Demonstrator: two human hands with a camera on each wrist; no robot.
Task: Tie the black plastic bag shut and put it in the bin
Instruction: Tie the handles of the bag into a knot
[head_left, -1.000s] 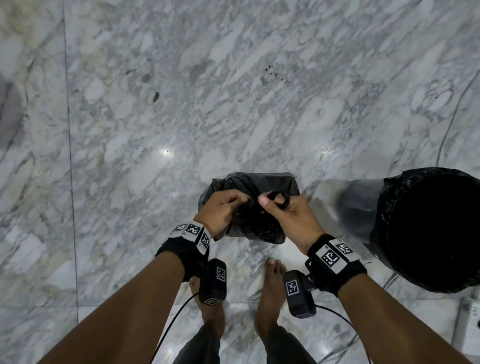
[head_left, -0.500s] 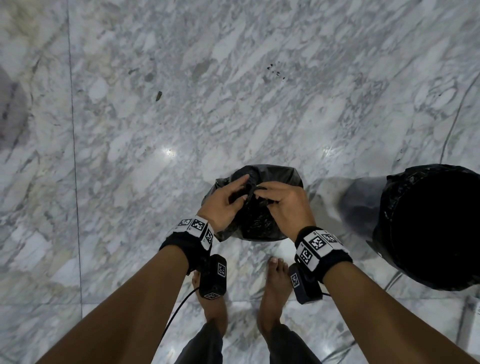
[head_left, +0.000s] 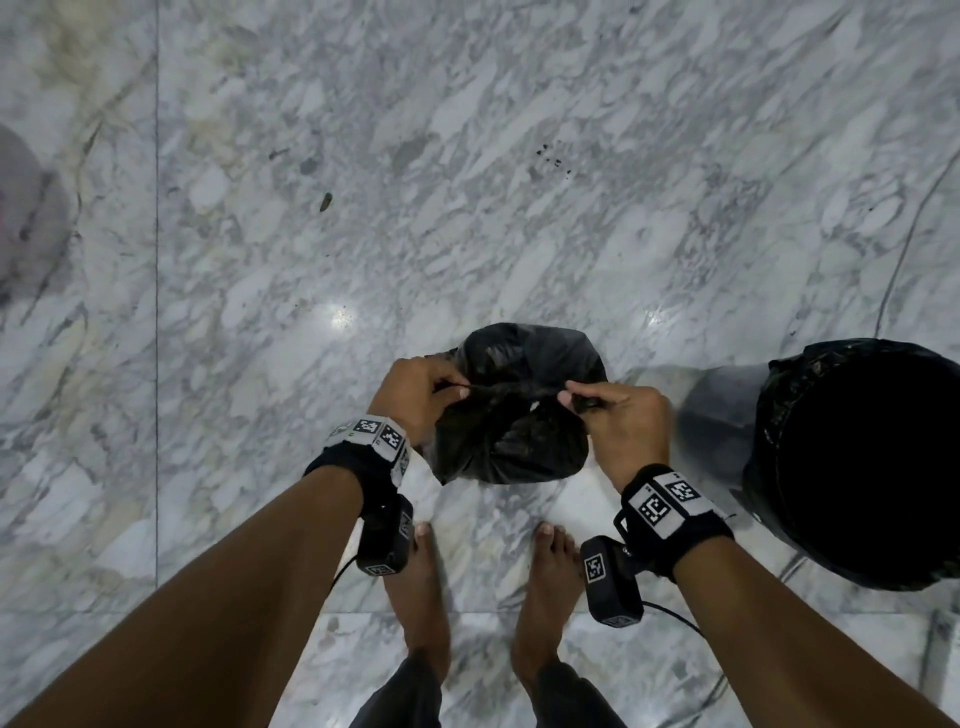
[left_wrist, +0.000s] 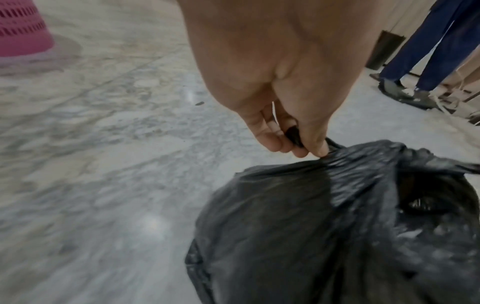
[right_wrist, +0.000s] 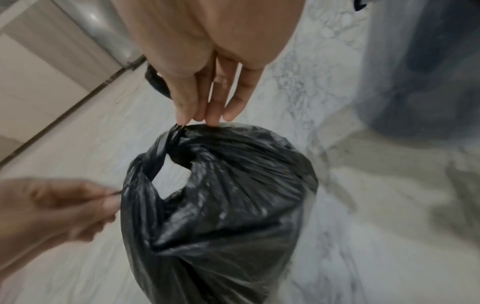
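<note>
Black plastic bag (head_left: 511, 415) hangs above the marble floor (head_left: 467, 182), in front of the person's bare feet (head_left: 418, 587), held up by both hands. Left hand (head_left: 415, 392) pinches a twisted handle strip of the bag between thumb and curled fingers (left_wrist: 270, 139); the strip runs taut to the bag's gathered top. Right hand (head_left: 621, 418) pinches the opposite strip, with its fingertips (right_wrist: 215, 117) pointing down at the bag's mouth and a loop of black plastic showing behind the thumb in the right wrist view. The two strips cross at the top centre; a small gap remains under the crossing. Whether a knot is complete cannot be told. Bin (head_left: 857, 462), lined with black plastic, stands on the floor to the right of the bag, apart from it. A pink perforated basket (left_wrist: 23, 28) stands on the floor well to the left. Another person's legs in blue trousers (left_wrist: 426, 51) appear at the far wall in the left wrist view.
</note>
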